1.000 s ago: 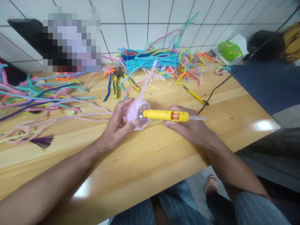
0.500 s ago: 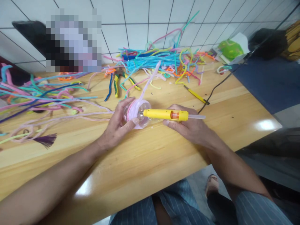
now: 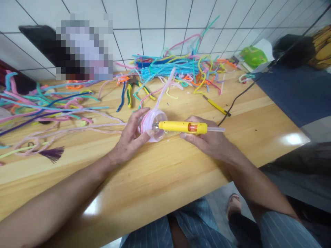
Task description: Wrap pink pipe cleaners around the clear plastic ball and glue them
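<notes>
My left hand (image 3: 133,137) is closed around a clear plastic container (image 3: 162,134), which lies tilted on its side above the table. Pale lilac pipe cleaner (image 3: 148,121) wraps the container, with a pink band beside it, and one loose end sticks up and away. In my right hand (image 3: 207,139) is a yellow hot glue gun (image 3: 176,126) with a clear glue stick coming out of its back. Its metal nozzle points left, at the wrapped lilac strands. Whether the tip touches them I cannot tell. The fingers around the handle are mostly hidden.
Loose pipe cleaners (image 3: 64,106) spread over the left of the wooden table (image 3: 160,182). Bundled blue ones (image 3: 168,67) lie by the tiled wall. Yellow-green pliers (image 3: 129,94) and a yellow craft knife (image 3: 216,106) lie behind my hands. A black cord (image 3: 236,96) runs at right.
Both hands, the container and the glue gun hold nearly the same positions. The whole view has shifted very slightly.
</notes>
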A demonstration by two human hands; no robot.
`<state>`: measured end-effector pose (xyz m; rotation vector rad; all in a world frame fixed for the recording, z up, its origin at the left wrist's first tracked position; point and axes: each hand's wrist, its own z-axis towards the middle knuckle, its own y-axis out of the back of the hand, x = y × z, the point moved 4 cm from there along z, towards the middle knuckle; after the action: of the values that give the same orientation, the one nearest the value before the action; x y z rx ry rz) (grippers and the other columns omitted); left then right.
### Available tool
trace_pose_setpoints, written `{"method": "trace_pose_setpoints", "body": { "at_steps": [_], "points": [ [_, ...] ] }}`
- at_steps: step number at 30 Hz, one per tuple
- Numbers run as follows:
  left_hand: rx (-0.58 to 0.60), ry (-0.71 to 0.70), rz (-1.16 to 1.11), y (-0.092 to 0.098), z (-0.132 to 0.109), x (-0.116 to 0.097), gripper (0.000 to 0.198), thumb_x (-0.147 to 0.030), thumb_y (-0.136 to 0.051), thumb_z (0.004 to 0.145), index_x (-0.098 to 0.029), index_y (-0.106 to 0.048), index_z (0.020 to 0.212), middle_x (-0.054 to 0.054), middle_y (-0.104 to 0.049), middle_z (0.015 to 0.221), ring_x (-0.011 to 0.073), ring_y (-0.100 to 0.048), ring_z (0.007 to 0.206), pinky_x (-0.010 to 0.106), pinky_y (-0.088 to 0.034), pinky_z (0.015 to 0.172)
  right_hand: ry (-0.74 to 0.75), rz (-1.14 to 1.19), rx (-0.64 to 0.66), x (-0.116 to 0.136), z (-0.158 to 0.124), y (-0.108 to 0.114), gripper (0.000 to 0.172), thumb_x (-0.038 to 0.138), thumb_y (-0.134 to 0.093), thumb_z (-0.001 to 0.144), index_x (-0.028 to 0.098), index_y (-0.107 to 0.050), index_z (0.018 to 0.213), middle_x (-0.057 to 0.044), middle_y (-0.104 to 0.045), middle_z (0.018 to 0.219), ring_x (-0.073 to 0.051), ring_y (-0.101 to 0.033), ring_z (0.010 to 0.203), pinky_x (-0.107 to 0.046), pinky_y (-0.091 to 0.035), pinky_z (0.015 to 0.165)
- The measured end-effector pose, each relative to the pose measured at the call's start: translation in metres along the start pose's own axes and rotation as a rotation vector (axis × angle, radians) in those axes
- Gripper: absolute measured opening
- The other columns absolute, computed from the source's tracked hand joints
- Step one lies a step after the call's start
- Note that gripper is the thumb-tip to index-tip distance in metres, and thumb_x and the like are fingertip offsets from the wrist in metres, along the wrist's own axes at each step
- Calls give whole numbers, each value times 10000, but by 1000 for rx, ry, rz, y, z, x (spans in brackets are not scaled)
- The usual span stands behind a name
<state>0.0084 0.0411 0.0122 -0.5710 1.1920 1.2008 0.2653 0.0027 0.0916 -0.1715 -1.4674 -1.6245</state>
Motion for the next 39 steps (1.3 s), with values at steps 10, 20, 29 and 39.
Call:
{"method": "trace_pose_setpoints", "body": {
  "at_steps": [10, 20, 29, 39],
  "points": [
    [3, 1, 7, 0, 0, 0, 645, -521, -725, 1019, -415, -469, 1601, 58, -527, 1599, 318, -518, 1480, 558, -415, 1303, -27, 8, 9, 1, 0, 0, 195, 229, -639, 1009, 256, -489, 887, 29, -560, 794, -168, -539, 694, -320, -395, 666],
    [2, 16, 3, 0, -1, -1, 652, -527, -721, 1018, -430, -454, 1605, 51, -523, 1606, 319, -514, 1483, 561, -415, 1307, -62, 30, 4, 1, 1, 0, 221, 248, -645, 1002, 256, -473, 863, 36, -541, 767, -162, -525, 670, -315, -387, 653],
    [1, -9, 65, 0, -1, -1, 666, -528, -704, 1028, -385, -428, 1616, 75, -536, 1591, 319, -540, 1469, 562, -437, 1291, -56, -2, 11, 3, 2, 1, 264, 273, -642, 1016, 258, -451, 835, 23, -556, 769, -168, -533, 669, -319, -389, 644],
    [-21, -15, 78, 1, -1, -1, 653, -534, -679, 1042, -351, -419, 1612, 99, -526, 1607, 324, -549, 1472, 559, -456, 1274, -55, 9, 11, 1, 8, 0, 217, 263, -632, 1012, 264, -467, 870, 22, -547, 766, -184, -541, 680, -332, -406, 654]
  ]
}}
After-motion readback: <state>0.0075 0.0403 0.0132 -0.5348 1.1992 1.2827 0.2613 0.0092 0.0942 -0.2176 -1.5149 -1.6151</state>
